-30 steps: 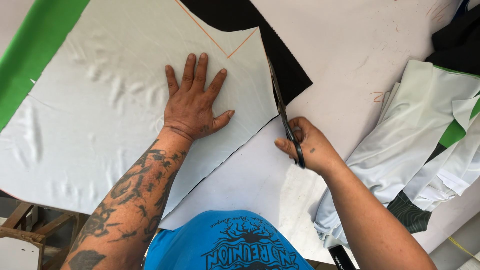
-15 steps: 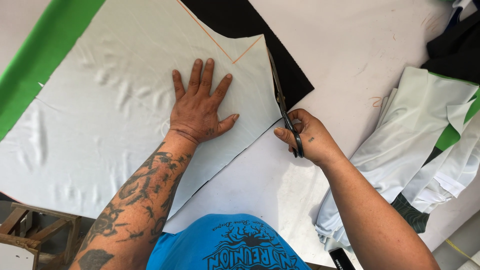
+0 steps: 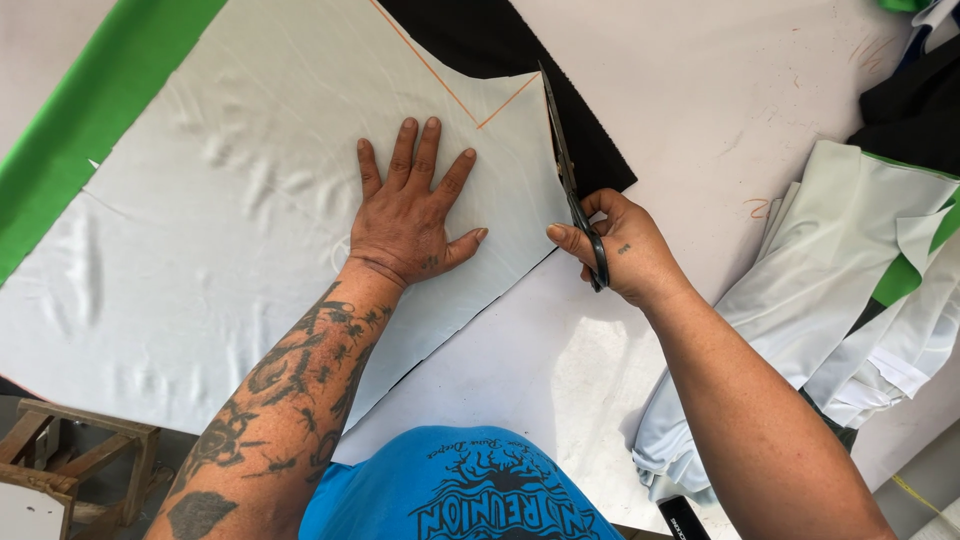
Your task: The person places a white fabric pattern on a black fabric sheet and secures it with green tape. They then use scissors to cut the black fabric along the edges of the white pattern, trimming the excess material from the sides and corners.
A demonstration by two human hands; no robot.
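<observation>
Left hand point(image 3: 412, 222) flat, fingers spread, pressing white fabric point(image 3: 230, 230) – right hand point(image 3: 622, 248) grip clamped on scissors point(image 3: 572, 185), folded cloth pile point(image 3: 860, 300) right

Glossy white cloth point(image 3: 200, 260); dark metal scissors point(image 3: 572, 190).

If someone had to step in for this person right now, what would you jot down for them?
Left hand: flat, fingers spread, pressing down the pale white fabric sheet on the white table.
Right hand: closed on the dark-handled scissors, blades pointing away along the sheet's right edge, over the black fabric underlayer.
Done: the right edge below the scissors looks cut.
Left: the edge ahead up to the corner by the orange chalk lines.
Nearby: green fabric strip at far left; pile of white and green cut pieces at right.
</observation>
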